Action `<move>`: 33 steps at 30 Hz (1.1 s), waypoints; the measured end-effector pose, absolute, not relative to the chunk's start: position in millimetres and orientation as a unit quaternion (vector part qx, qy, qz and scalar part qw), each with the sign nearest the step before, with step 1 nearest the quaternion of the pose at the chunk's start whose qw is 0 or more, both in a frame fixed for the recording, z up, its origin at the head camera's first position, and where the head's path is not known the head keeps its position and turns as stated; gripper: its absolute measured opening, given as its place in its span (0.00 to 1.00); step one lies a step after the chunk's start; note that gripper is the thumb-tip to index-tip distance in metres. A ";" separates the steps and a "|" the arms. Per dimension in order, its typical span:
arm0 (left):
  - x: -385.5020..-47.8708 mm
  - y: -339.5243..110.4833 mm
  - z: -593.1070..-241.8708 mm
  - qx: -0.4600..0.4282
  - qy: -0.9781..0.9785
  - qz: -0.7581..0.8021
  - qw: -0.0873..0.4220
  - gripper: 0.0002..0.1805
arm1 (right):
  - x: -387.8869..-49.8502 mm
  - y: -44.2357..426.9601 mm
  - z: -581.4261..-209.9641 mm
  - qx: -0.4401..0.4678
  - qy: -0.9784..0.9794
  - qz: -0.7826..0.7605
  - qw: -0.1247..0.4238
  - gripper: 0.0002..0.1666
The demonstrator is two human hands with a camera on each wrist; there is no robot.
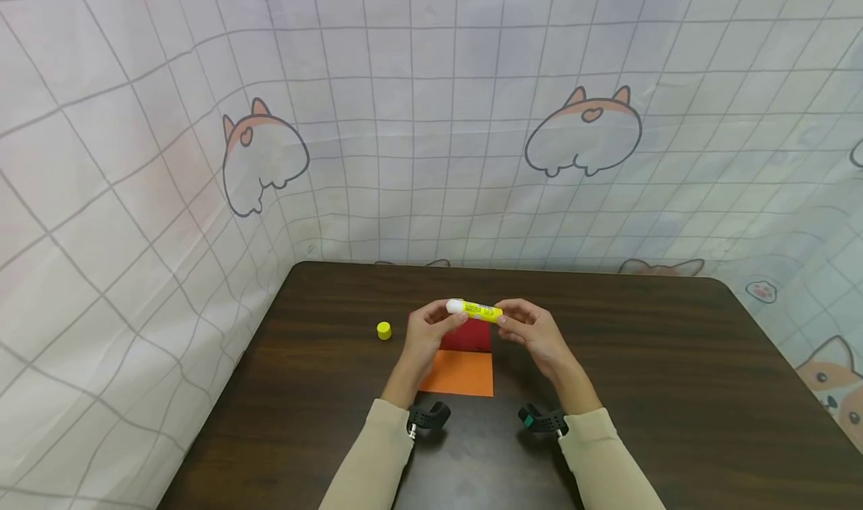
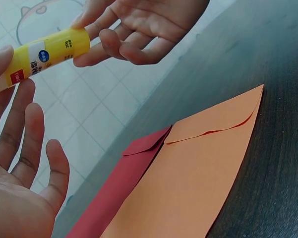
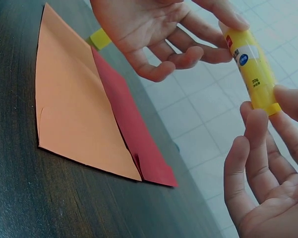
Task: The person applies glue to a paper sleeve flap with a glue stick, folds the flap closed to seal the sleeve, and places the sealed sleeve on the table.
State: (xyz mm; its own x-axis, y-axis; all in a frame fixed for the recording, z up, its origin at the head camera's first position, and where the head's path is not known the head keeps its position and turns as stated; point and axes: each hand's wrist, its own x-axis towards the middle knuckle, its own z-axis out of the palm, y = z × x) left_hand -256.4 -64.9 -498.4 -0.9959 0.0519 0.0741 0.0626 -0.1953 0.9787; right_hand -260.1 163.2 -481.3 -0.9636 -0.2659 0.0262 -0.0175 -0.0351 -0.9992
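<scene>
Between both hands a yellow glue stick [image 1: 482, 311] is held up above the table, lying nearly level with its white end to the left. My left hand [image 1: 423, 336] pinches the white end between thumb and fingers. At the other end, my right hand [image 1: 537, 335] pinches the yellow base. Below them lie an orange envelope [image 1: 461, 374] and, just beyond it, a red envelope [image 1: 472, 336], partly hidden by the left hand. The yellow cap [image 1: 383, 331] stands off the stick, on the table left of the left hand.
The dark wood table [image 1: 647, 375] reaches out to both sides of the hands. A white grid-patterned curtain [image 1: 418, 120] with cartoon animals hangs behind it and along the left. Dark straps [image 1: 428, 417] sit on both wrists.
</scene>
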 end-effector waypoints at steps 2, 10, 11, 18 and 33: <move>-256.7 -65.0 -498.4 -0.045 -0.633 -0.773 0.004 0.20 | -259.9 163.1 -481.7 -0.108 0.690 -0.712 0.080 0.22; -257.9 -64.2 -496.5 -0.034 -0.635 -0.772 -0.001 0.19 | -260.0 163.4 -483.4 -0.124 0.690 -0.711 0.053 0.23; -258.0 -64.0 -496.3 -0.033 -0.635 -0.772 -0.001 0.19 | -260.1 163.3 -483.4 -0.126 0.690 -0.711 0.051 0.23; -257.9 -63.1 -496.2 -0.028 -0.632 -0.775 0.003 0.19 | -258.7 162.0 -480.5 -0.132 0.697 -0.704 0.029 0.24; -257.9 -64.5 -496.9 -0.029 -0.624 -0.781 -0.001 0.19 | -258.7 160.0 -477.9 -0.095 0.689 -0.713 0.084 0.24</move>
State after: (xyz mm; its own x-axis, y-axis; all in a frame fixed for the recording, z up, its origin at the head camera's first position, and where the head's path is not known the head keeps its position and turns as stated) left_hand -257.9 -64.5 -496.9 -0.9983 0.0379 0.0441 0.0346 -0.2210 0.9747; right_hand -258.7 160.0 -477.9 -0.9679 -0.2507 0.0194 -0.0108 -0.0358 -0.9993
